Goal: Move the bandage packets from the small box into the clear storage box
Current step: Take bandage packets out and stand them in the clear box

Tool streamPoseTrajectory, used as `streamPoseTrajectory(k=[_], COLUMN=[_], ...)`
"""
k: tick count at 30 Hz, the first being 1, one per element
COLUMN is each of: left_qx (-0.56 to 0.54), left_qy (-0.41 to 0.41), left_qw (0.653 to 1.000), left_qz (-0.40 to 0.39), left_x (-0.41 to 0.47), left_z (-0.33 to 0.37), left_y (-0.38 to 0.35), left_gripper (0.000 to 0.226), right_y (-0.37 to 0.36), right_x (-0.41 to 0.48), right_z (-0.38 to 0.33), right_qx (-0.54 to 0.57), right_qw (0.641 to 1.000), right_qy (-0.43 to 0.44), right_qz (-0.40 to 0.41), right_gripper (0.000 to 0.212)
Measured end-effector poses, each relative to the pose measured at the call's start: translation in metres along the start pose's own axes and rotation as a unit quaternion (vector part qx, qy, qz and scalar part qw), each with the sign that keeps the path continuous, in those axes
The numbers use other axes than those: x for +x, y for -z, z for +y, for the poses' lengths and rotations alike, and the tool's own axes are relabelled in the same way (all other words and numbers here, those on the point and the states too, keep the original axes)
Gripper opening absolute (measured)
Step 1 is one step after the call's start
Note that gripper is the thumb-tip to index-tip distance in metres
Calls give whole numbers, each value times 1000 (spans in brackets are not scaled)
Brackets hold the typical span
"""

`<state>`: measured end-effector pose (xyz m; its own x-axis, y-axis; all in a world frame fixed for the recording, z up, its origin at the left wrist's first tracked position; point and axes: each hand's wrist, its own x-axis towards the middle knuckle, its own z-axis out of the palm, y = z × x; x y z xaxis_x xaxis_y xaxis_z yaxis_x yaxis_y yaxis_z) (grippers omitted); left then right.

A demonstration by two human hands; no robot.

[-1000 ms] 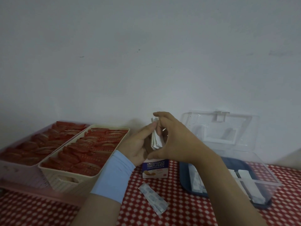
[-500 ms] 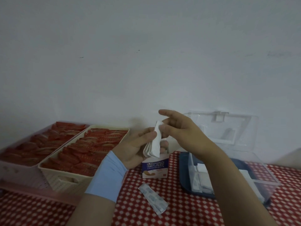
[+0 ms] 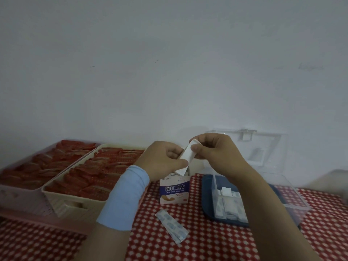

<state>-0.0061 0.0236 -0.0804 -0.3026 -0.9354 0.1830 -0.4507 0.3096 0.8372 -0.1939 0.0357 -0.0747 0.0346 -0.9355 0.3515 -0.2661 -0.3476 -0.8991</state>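
Head view: both hands have closed in since a moment ago. The left hand (image 3: 162, 161) now clasps the lower end of the packet stack (image 3: 185, 157) and the right hand (image 3: 216, 153) pinches its top (centre frame, just above the small box (image 3: 174, 189)). The clear storage box (image 3: 291, 194), lower right, already holds some packets, and this stack looks ready to go across.

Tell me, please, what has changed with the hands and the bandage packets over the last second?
The left hand rolled its back toward the camera, gripping the lower end of the packet bundle; the right hand curled its stretched fingers and pinches the upper end. The bundle tilted, top rightward. Nothing was let go. The small box, loose packet and open clear storage box stayed put.
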Motion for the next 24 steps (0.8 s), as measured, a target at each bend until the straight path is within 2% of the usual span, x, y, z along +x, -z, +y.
streamPoseTrajectory(k=[3, 7, 15, 21, 24], left_qx=[-48, -87, -66, -35, 19], left_qy=[12, 12, 12, 60, 97], left_qw=[999, 996, 997, 997, 995], left_qz=[5, 22, 41, 12, -11], left_x=[-1, -4, -14, -14, -11], left_z=[1, 11, 24, 32, 25], left_y=[-9, -24, -60, -79, -79], left_gripper=[17, 20, 14, 12, 27], right_y=[7, 26, 56, 77, 95], right_x=[-4, -11, -21, -21, -18], right_z=[-2, -9, -21, -10, 4], right_qx=[30, 31, -59, -141, -223], right_qw=[999, 995, 987, 979, 963], right_qy=[-33, -88, -107, -135, -148], right_qz=[4, -39, -102, -57, -8], right_gripper=[10, 11, 8, 9, 8])
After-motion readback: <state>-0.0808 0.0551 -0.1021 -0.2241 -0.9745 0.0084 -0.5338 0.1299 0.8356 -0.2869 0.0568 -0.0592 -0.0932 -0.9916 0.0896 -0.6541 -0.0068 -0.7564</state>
